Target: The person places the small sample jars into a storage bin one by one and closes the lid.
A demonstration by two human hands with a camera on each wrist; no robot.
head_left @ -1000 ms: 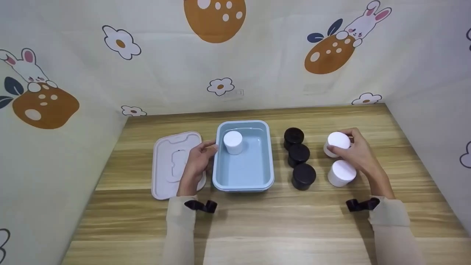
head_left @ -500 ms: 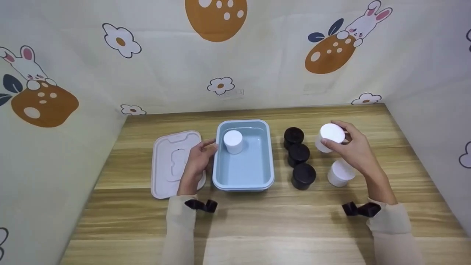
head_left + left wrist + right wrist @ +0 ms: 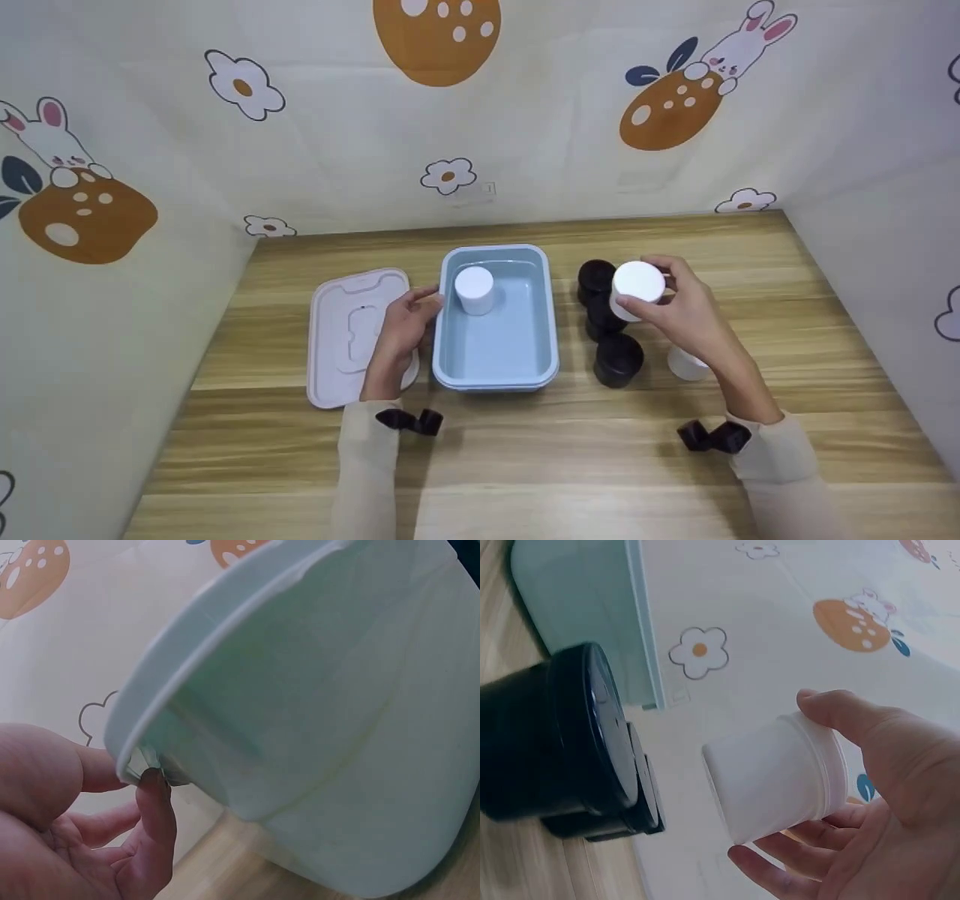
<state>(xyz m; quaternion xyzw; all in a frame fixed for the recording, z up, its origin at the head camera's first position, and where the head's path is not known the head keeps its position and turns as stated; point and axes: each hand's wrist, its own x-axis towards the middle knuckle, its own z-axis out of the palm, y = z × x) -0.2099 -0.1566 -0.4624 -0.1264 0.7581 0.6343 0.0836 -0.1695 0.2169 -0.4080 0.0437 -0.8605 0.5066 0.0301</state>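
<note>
From the head view, the right hand [image 3: 686,315] carries a white jar [image 3: 637,289] off the counter [image 3: 525,450], its fingers clamped round the jar's side, right over the row of three black jars [image 3: 616,358]. The blue tub [image 3: 498,375] stands just left of that row and already holds one white jar [image 3: 475,289] in its far left corner. The left hand [image 3: 401,334] rests at the tub's left rim, fingers loosely curled against it, partly over the pale lid [image 3: 349,337] lying flat beside the tub. A further white jar [image 3: 682,364] stands on the counter, half hidden behind the right wrist. The likely trouble here is a low carry: the held jar or the wrist could clip a black jar and knock it over.

The left wrist view shows the tub [image 3: 315,720] very close, with fingers [image 3: 154,810] hooked just under its rim. That hold looks light, so a bump from the incoming jar could shift the tub.

In the right wrist view the white jar [image 3: 776,776] lies tilted sideways between thumb and fingers [image 3: 780,881], with black jars [image 3: 562,739] just below. It looks like a fingertip grip only, so the smooth jar could slip.
</note>
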